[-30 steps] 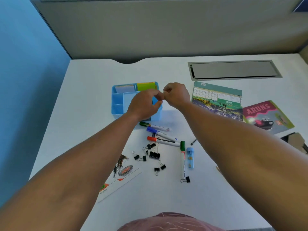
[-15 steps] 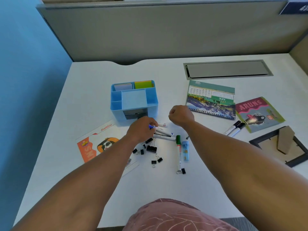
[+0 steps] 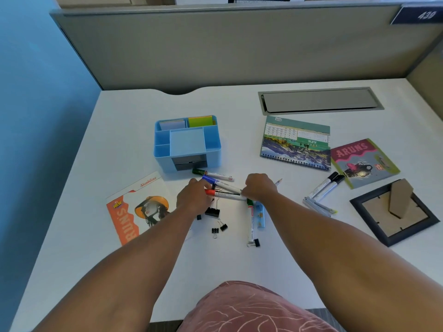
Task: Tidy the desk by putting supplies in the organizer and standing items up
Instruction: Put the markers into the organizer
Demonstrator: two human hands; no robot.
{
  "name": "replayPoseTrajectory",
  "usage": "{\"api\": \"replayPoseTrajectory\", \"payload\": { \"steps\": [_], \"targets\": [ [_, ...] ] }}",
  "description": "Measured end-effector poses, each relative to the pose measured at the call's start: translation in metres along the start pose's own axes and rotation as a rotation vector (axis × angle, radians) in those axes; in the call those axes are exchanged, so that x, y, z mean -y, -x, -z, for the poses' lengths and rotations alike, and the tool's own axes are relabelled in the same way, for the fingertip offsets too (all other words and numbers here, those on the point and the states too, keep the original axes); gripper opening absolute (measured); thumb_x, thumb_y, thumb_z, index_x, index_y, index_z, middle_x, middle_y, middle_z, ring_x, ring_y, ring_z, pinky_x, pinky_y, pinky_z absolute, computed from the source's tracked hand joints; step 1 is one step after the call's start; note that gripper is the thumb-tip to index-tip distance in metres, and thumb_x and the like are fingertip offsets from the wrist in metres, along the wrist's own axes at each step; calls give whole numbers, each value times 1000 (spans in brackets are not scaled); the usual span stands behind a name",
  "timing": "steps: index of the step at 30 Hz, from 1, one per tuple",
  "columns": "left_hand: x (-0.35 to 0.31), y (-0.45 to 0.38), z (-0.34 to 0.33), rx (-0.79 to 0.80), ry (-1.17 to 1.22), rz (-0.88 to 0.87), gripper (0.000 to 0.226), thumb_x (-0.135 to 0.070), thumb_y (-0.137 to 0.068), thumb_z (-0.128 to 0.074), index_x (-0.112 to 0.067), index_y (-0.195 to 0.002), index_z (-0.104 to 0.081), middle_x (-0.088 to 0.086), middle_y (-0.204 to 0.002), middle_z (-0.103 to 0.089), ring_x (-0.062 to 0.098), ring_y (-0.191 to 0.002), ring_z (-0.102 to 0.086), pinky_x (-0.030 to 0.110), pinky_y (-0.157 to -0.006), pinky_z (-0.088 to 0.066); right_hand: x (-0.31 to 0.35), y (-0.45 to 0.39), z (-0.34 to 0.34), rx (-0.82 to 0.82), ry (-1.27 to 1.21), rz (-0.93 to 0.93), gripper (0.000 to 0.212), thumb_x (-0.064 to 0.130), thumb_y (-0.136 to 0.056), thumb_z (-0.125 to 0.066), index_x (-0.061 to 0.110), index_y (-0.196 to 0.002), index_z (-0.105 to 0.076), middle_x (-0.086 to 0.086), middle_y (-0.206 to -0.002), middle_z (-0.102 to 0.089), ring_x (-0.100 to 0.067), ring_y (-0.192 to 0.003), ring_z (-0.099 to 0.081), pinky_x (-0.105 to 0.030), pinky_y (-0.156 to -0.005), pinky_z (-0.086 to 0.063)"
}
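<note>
Between both hands point(image 3: 195, 198) point(image 3: 260, 186), markers point(image 3: 225, 191) lie crosswise

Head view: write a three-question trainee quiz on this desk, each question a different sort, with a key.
1. True or false: the picture frame lies face down on the desk.
2. Which cap colour belongs to the marker lying nearest the person? A red, B green, C blue.
3. Fill in: the organizer is coloured ____.

Key: 1 true. 2 B. 3 blue.

Both hands, left and right, are at the red marker.
</note>
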State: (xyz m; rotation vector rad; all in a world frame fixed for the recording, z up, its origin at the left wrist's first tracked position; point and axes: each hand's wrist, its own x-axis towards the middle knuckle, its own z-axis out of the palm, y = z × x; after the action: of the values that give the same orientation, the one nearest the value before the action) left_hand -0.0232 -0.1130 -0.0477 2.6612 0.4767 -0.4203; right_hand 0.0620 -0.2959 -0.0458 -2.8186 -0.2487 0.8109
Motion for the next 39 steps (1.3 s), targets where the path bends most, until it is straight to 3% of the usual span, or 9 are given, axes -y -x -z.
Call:
{"api": "replayPoseTrajectory", "payload": {
  "steps": [4,12,16,19,22,25,33,36,39],
  "targets": [
    [1,1,-3,-8,0,2,30,-31,-92,-67,-30,-120,-58,-1,-117,-53,14,-90,-54,27,-72,-42,-4,1,-3,-7,16,24,19,24,-81,-60,12,-95,-59,-5,-101,-64,-20,-88,-56,-28,-66,-45],
    [10,2,-6,-7,54,6,14,-31,-93,-66,-29,-106,-63,-3,-106,-48,15,-83,-59,27,-64,-47,-6,5,-2,13,90,140,33,21,-89,-60,6,-118,-66,-8,-118,-66,-25,-112,-60,-30,-95,-46],
    [16,-1,-8,-5,269,16,13,-33,-92,-68,-27,-102,-64,-2,-102,-56,15,-79,-63,30,-66,-55,-7,6,-1,16,136,147,34,19,-85,-65,7,-116,-68,-7,-114,-69,-23,-107,-63,-28,-90,-47],
    [22,-1,-8,-20,576,31,20,-34,-91,-70,-22,-106,-67,-4,-101,-66,12,-84,-65,25,-65,-55,-6,4,-5,32,151,126,32,24,-79,-71,8,-107,-70,-1,-94,-69,-17,-87,-63,-23,-71,-45],
    [21,3,-1,-58,854,50,19,-33,-89,-72,-22,-105,-69,-3,-102,-69,18,-92,-67,30,-75,-57,-1,1,-8,27,142,92,24,28,-77,-73,10,-92,-66,5,-67,-48,-7,-59,-42,-20,-49,-27],
    [14,7,8,-85,1028,55,19,-30,-91,-70,-20,-108,-68,0,-101,-71,14,-82,-69,19,-64,-52,2,-2,-10,20,66,37,19,24,-76,-74,12,-82,-61,5,-65,-45,-6,-56,-38,-20,-46,-25],
    [5,4,21,-210,1051,-24,22,-32,-85,-76,-23,-106,-74,-2,-99,-74,16,-93,-66,28,-84,-56,9,1,-17,45,-22,45,26,18,-69,-68,16,-61,-44,1,-67,-47,-11,-58,-45,-21,-46,-27],
    [1,3,27,-280,1036,-48,22,-31,-87,-75,-22,-107,-74,-2,-98,-75,15,-97,-67,21,-81,-54,13,3,-16,46,-74,69,9,16,-69,-63,9,-66,-59,-3,-71,-58,-22,-73,-58,-22,-51,-38],
    [-3,3,37,-338,1029,-97,25,-29,-88,-73,-16,-110,-73,1,-99,-75,15,-96,-70,21,-82,-57,15,6,-7,20,-245,84,23,15,-75,-62,6,-92,-76,-8,-91,-73,-23,-89,-68,-29,-79,-56]
  ]
}}
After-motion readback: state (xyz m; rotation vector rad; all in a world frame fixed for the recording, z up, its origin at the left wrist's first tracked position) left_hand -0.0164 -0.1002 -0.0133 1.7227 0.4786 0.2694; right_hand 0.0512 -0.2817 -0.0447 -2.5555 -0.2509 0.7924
